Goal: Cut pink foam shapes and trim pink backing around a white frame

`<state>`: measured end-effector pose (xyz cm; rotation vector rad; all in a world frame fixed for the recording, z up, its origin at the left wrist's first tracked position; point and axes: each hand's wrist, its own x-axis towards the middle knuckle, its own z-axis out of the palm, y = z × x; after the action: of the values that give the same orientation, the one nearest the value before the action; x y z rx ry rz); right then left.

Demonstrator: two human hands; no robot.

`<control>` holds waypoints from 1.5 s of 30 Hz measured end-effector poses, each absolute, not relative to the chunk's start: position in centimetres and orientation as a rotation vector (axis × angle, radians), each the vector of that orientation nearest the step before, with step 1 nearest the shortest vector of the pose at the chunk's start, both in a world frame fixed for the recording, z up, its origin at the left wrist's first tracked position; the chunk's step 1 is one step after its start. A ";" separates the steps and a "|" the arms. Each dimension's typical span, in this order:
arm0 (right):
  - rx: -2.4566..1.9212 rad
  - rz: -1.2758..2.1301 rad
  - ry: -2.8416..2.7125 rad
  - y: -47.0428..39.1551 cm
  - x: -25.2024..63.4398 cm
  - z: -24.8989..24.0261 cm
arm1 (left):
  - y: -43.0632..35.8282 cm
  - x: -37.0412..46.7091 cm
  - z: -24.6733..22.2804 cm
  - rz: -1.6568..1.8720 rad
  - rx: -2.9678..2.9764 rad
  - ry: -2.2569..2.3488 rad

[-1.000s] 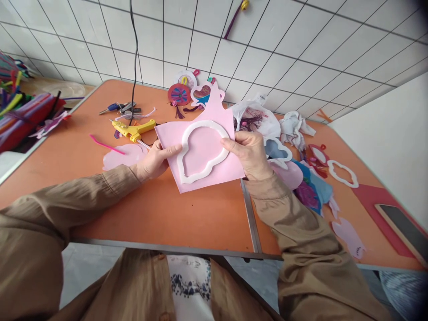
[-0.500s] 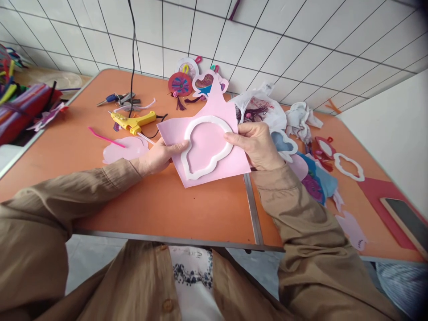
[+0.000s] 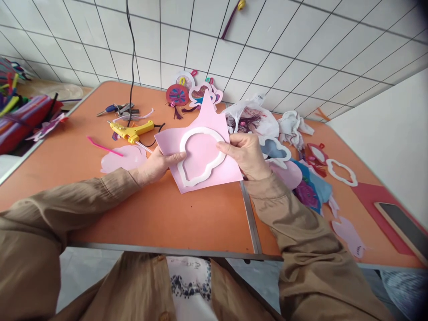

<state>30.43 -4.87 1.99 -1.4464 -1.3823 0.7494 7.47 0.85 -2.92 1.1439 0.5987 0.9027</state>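
Note:
A pink sheet (image 3: 232, 167) with an irregular cut outline and a tall point at its top is held up above the table between my two hands. On its face lies a white cloud-like frame (image 3: 197, 180), its inside showing the pink behind. My left hand (image 3: 157, 165) grips the sheet's left side, thumb pressing on the frame's left edge. From the other side my right hand (image 3: 247, 154) pinches both, thumb on the frame's right rim. The fingers behind the sheet are mostly hidden.
On the orange table (image 3: 160, 223), a yellow glue gun (image 3: 133, 130), keys (image 3: 123, 109) and pink cutouts (image 3: 125, 158) lie left. Finished ornaments (image 3: 178, 94) lean at the wall. A plastic bag (image 3: 264, 118), another white frame (image 3: 343, 172) and a phone (image 3: 397, 223) are right.
The camera view has tilted slightly, so the whole scene sits a little lower and further left. Both hands keep the same grip on the pink sheet and white frame.

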 end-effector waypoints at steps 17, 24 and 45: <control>-1.415 0.735 -1.367 -4.7 30.4 1.4 | 0.7 7.6 -2.4 0.905 1.082 0.605; -1.411 0.748 -1.364 -4.5 30.3 1.3 | 0.8 7.5 -2.4 0.876 1.078 0.616; -1.388 0.805 -1.373 -4.4 30.3 1.2 | 0.9 7.6 -2.7 0.892 1.063 0.642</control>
<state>30.30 -4.43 1.25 -1.3880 -1.3733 0.8051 7.55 0.87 -2.73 1.0629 0.6422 0.8919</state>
